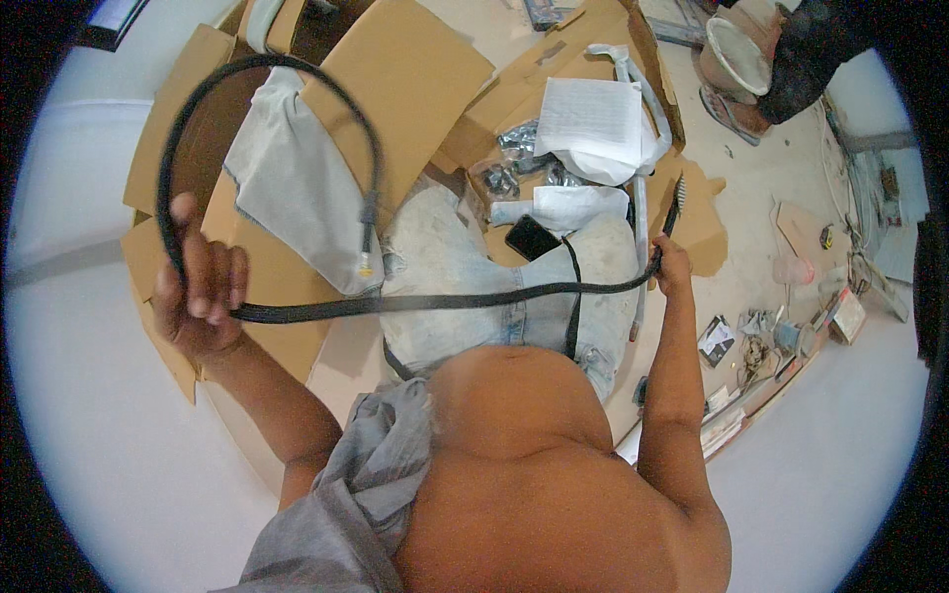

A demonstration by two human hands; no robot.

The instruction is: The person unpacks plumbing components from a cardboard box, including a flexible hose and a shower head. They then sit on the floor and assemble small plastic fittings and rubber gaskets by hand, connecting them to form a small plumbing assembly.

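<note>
A long black hose (445, 302) stretches across in front of me, between my two hands. At the left, my left hand (203, 292) is closed round it. Beyond that hand the hose loops up and over, and its free end with a yellowish metal tip hangs over a grey cloth (297, 178). My right hand (674, 269) grips the other end of the hose. A thin dark piece with a ribbed silvery tip (681, 195) sticks up above my right fist; whether it belongs to the hose I cannot tell.
Open cardboard boxes (405, 74) lie ahead and to the left. White papers (590, 117), plastic-bagged parts (501, 181) and a black phone (532, 238) are near my legs. At the far right, another person's foot (736, 116) is beside a whitish bucket (736, 61); assorted small items lie along the wall.
</note>
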